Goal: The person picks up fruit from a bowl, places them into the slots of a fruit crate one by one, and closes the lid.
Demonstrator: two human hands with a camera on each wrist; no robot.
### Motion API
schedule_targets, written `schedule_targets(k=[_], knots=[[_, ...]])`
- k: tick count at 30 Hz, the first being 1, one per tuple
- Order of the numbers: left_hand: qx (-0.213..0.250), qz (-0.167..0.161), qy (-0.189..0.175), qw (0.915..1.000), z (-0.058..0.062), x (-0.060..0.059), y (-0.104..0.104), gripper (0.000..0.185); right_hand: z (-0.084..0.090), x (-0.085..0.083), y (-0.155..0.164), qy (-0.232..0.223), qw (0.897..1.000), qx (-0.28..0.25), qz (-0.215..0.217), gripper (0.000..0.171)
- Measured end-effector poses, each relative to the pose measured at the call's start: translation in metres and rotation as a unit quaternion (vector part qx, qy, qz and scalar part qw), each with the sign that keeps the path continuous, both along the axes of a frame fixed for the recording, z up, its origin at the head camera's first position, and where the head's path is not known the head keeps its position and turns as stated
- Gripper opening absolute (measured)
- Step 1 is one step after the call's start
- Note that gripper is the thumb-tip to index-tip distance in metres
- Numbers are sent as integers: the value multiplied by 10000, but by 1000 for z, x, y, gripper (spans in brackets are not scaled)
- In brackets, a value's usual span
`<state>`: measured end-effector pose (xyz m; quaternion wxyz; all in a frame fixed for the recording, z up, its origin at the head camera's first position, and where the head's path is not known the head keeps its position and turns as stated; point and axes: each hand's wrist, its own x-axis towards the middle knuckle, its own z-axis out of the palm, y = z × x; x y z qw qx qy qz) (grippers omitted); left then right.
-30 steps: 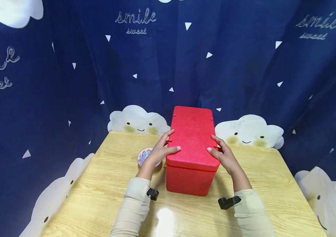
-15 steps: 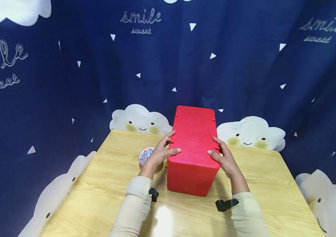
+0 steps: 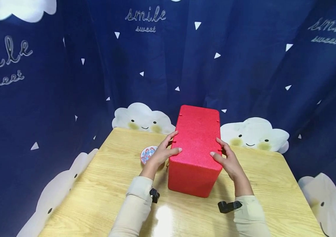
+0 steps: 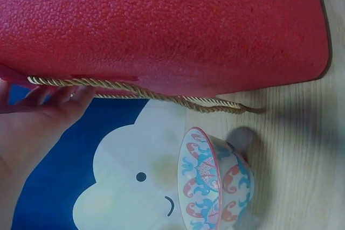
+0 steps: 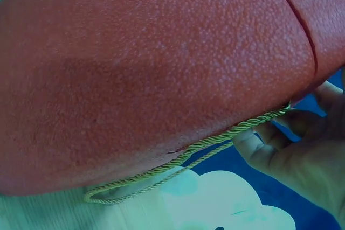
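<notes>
A red foam box (image 3: 197,144) with a lid stands lengthwise in the middle of the wooden table (image 3: 111,184). My left hand (image 3: 171,144) grips the lid's left edge, thumb on top and fingers down the side. My right hand (image 3: 219,148) grips the right edge the same way. In the left wrist view the red box (image 4: 161,25) fills the top, with a gold cord (image 4: 151,94) along its side and my fingers (image 4: 38,117) touching it. In the right wrist view the box (image 5: 151,68) shows a lid seam, and my fingers (image 5: 269,149) lie by a cord (image 5: 215,141).
A small patterned bowl (image 3: 147,154) sits on the table just left of the box, behind my left hand; the left wrist view shows this bowl (image 4: 213,179) close to the box wall. A dark blue curtain (image 3: 67,82) with clouds surrounds the table.
One second ago a seam showed between lid and body at the box's near end; now the near end looks flush. Both hands stay on the lid's edges.
</notes>
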<state>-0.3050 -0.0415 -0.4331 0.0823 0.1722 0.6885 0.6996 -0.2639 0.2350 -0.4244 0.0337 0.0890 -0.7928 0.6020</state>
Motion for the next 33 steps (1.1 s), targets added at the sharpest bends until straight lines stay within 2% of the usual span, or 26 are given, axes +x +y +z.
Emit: schedule_targets(k=[3,8,14,21,25,27,31,33], knots=[[-21,87,55,9999,-3,-1,3,73,2,-3,4,-16,10000,-7,66,67],[-117,152,263,9995,0,-1,0,73,2,-4,1,-3,9999,-125,32,66],[1,83,160,9998,0,0,1,73,0,-3,1,-65,9995,-309,-7,65],[-54,-179,99,9998,21,12,-3,75,-2,-4,3,-124,9996,-252,-6,64],[-29,-193,68,9998,8,2,-2,75,-1,-3,4,-123,9998,-145,-17,64],[-193,-182,81,9996,3,-3,-3,76,0,-2,4,-113,9999,-105,-10,64],[-728,-126,292,9968,10,-15,-4,77,6,-10,8,-75,9999,-76,24,63],[-910,-53,365,9952,14,-23,-3,77,10,-19,11,-60,9995,-304,37,63]])
